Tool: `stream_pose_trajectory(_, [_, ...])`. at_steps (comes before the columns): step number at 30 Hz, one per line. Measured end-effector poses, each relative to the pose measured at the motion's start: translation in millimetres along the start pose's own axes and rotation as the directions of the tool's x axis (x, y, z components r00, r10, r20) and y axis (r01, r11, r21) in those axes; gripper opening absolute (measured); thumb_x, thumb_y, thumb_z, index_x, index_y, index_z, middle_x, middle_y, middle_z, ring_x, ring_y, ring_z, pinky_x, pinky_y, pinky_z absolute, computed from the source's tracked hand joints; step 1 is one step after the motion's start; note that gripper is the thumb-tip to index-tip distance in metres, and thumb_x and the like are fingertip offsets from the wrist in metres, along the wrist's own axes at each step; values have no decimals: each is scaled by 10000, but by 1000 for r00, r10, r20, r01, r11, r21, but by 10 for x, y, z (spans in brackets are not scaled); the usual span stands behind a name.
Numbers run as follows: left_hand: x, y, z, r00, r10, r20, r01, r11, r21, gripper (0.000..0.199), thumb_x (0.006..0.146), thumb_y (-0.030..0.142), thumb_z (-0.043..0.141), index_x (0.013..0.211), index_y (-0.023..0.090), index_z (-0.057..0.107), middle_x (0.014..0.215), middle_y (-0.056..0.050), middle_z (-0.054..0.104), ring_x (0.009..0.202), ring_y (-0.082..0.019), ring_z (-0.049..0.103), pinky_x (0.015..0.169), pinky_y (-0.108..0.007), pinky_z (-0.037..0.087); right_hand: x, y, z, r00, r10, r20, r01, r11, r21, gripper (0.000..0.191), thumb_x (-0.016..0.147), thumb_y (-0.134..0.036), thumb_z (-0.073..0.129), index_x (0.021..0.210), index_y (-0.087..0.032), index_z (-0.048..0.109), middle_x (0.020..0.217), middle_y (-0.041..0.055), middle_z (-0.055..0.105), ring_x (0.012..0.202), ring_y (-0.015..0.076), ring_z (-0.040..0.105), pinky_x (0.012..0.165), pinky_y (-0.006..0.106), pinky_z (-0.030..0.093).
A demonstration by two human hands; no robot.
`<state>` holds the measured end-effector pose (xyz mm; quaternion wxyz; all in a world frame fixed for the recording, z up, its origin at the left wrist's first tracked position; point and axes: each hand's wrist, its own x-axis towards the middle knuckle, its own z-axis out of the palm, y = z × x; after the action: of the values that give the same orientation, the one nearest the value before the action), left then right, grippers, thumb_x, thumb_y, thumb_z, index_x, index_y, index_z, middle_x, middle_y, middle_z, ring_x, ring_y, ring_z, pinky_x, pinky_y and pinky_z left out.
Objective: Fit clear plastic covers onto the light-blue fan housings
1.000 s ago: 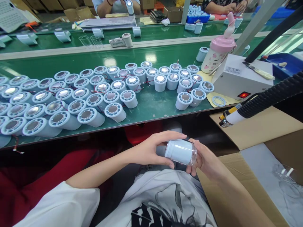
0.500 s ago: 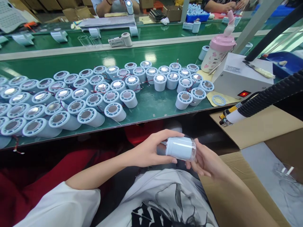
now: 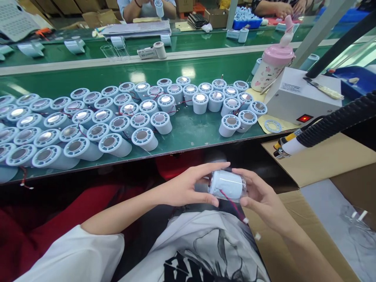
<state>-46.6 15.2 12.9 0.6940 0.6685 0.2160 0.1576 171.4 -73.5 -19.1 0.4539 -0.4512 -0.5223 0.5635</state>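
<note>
Between my two hands, over my lap, lies a light blue cylinder (image 3: 228, 184) on its side inside a clear plastic sleeve. A thin red and dark wire (image 3: 232, 201) with a small white connector hangs from it toward me. My left hand (image 3: 194, 187) grips its left end between thumb and fingers. The fingers of my right hand (image 3: 260, 194) curl round the right end, thumb low on the sleeve. On the green bench, beyond my hands, stand several similar blue cylinders (image 3: 143, 137) with ringed tops and round metallic discs, some with wires.
At right sit a grey box (image 3: 302, 98) with a lit red switch, a pink-lidded bottle (image 3: 274, 66) and a black ribbed hose (image 3: 337, 119) reaching toward me. Below it is an open cardboard carton (image 3: 317, 160) with clear plastic pieces. Two co-workers' hands (image 3: 284, 8) show across the green belt (image 3: 88, 70).
The cylinder has turned in my hands, so its wire and connector now show on the near side. My right hand has shifted, its fingers now over the top and its thumb below.
</note>
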Motion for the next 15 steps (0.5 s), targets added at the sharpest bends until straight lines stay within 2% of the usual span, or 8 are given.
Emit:
stream_pose_trajectory(2, [-8, -19, -1, 1000, 2, 17, -1, 999, -38, 706, 759, 197, 724, 1392, 288, 425, 1398, -89, 471, 1224, -248, 520, 1010, -384, 458, -13, -6, -6, 997, 81, 6, -81, 990, 116, 456, 797, -319, 713, 1232, -329, 574, 1207, 43, 635, 1012, 211, 645, 842, 316, 552])
stream_pose_trajectory(6, [6, -115, -7, 994, -81, 67, 87, 991, -106, 765, 749, 172, 728, 1424, 267, 378, 1291, -88, 563, 1109, -227, 591, 964, -377, 483, -12, 37, -32, 978, 204, 32, -206, 972, 109, 507, 733, -231, 773, 1204, -334, 615, 907, -20, 688, 690, 117, 631, 681, 233, 547])
stream_pose_trajectory(7, [16, -146, -4, 991, -100, 84, 109, 987, -118, 782, 745, 169, 731, 1430, 264, 365, 1257, -84, 585, 1080, -220, 602, 949, -370, 487, -4, 59, -23, 974, 224, 23, -226, 969, 104, 507, 735, -229, 771, 1206, -332, 616, 875, -26, 686, 666, 106, 616, 669, 221, 540])
stream_pose_trajectory(10, [48, -182, 16, 985, -155, 80, 167, 972, -168, 750, 786, 224, 693, 1442, 259, 333, 1222, -86, 603, 989, -193, 623, 864, -327, 507, 13, 106, 65, 974, 227, -17, -222, 965, 139, 475, 775, -335, 729, 1231, -292, 602, 997, 16, 693, 815, 150, 638, 713, 242, 546])
stream_pose_trajectory(12, [77, -123, -13, 970, -239, 37, 242, 955, -171, 685, 818, 337, 645, 1430, 249, 349, 1194, -92, 617, 864, -170, 635, 706, -263, 519, 18, 114, 108, 982, 190, -6, -186, 969, 161, 525, 803, -466, 665, 1278, -268, 565, 1123, 54, 664, 887, 193, 648, 708, 287, 564])
stream_pose_trajectory(13, [109, -77, -64, 955, -295, 19, 295, 946, -136, 667, 810, 404, 633, 1407, 239, 385, 1148, -90, 639, 787, -161, 630, 604, -225, 497, 20, 121, 82, 985, 170, 8, -169, 976, 138, 560, 812, -521, 628, 1304, -267, 542, 1148, 60, 656, 864, 195, 656, 691, 299, 568])
stream_pose_trajectory(14, [166, -31, -142, 945, -325, -44, 324, 946, -24, 647, 757, 422, 681, 1343, 248, 468, 1141, -62, 650, 816, -167, 632, 613, -206, 492, 15, 133, 5, 988, 153, 14, -153, 986, 65, 563, 836, -546, 579, 1322, -266, 525, 1172, 63, 648, 852, 191, 663, 694, 303, 565])
stream_pose_trajectory(15, [257, 6, -240, 939, -316, -134, 329, 940, 88, 620, 723, 464, 694, 1280, 247, 530, 1105, -36, 666, 841, -174, 631, 621, -193, 488, -10, 150, -133, 988, 137, -64, -141, 989, -55, 540, 860, -557, 532, 1316, -268, 533, 1178, 58, 649, 852, 184, 666, 706, 300, 560])
